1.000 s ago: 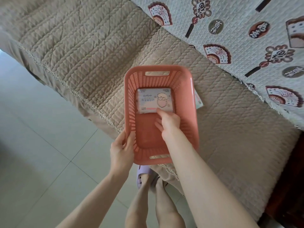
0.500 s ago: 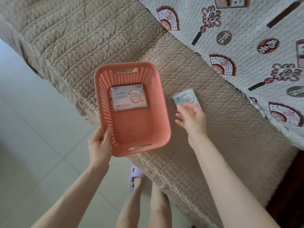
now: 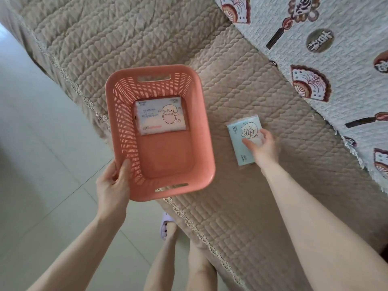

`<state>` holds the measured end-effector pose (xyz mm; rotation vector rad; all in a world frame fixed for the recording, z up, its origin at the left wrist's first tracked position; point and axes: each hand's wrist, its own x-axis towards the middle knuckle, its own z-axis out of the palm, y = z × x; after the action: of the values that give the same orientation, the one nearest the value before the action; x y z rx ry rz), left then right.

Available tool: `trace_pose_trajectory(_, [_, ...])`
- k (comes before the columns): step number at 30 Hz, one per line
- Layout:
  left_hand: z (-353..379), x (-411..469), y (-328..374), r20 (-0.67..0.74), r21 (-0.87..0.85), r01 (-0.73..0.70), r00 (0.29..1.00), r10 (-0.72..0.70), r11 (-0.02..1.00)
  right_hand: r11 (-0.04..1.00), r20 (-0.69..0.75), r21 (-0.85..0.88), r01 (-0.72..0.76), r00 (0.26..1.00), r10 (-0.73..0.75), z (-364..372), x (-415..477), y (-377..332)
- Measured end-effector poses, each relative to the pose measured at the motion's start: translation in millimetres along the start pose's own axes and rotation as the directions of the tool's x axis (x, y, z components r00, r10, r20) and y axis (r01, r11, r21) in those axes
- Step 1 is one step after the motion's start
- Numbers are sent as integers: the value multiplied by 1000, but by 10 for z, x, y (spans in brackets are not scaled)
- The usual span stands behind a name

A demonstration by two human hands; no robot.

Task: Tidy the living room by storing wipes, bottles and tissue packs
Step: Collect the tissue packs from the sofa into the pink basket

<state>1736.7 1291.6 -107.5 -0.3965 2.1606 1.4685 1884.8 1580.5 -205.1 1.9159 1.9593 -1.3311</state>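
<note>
Sofa (image 3: 241,196): is lying under a beige quilted cover, its lace-trimmed front edge running diagonally past the person's legs.
Floor (image 3: 31,164): pale tiles are showing to the left of the sofa's front edge.
Throw (image 3: 315,59): a white cloth printed with fans is covering the sofa's far right part.
Basket (image 3: 165,162): the pink slotted basket is sitting upright across the sofa's front edge, with its near left corner hanging out over the floor.
Left hand (image 3: 113,187): is gripping the basket's rim at that near left corner, thumb lying inside the wall and fingers wrapping around the outside.
Right hand (image 3: 262,148): is grasping the blue tissue pack, thumb pressing on its printed face and fingers curling round its right side.
White pack (image 3: 160,116): is lying flat at the far end of the basket's bottom, printed face up.
Blue tissue pack (image 3: 241,133): is lying on the sofa seat just right of the basket, apart from it; whether it is lifting off the cover cannot be told.
Slipper (image 3: 165,225): a lilac one is showing on a foot beside the sofa's front edge.
</note>
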Motion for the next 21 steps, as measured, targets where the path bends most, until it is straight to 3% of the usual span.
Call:
trace_pose_trajectory(3, [-36,9,-17,4,-10,-2,1000,3,1000,990,-94,-138,13,995,-26,6,111,14])
trace_pose_trajectory(6, [-80,-10,-27,4,-14,-3,1000,3,1000,989,-57,-149,-11,998,3,-9,181,58])
trace_pose_trajectory(13, [-133,-71,45,-8,-60,6,1000,-6,998,974,-17,228,-20,1000,24,-143,22,-87])
trace_pose_trajectory(21, [-327,-14,200,-23,-101,32,999,-34,994,920,118,373,117,978,-172,-413,-385,-986])
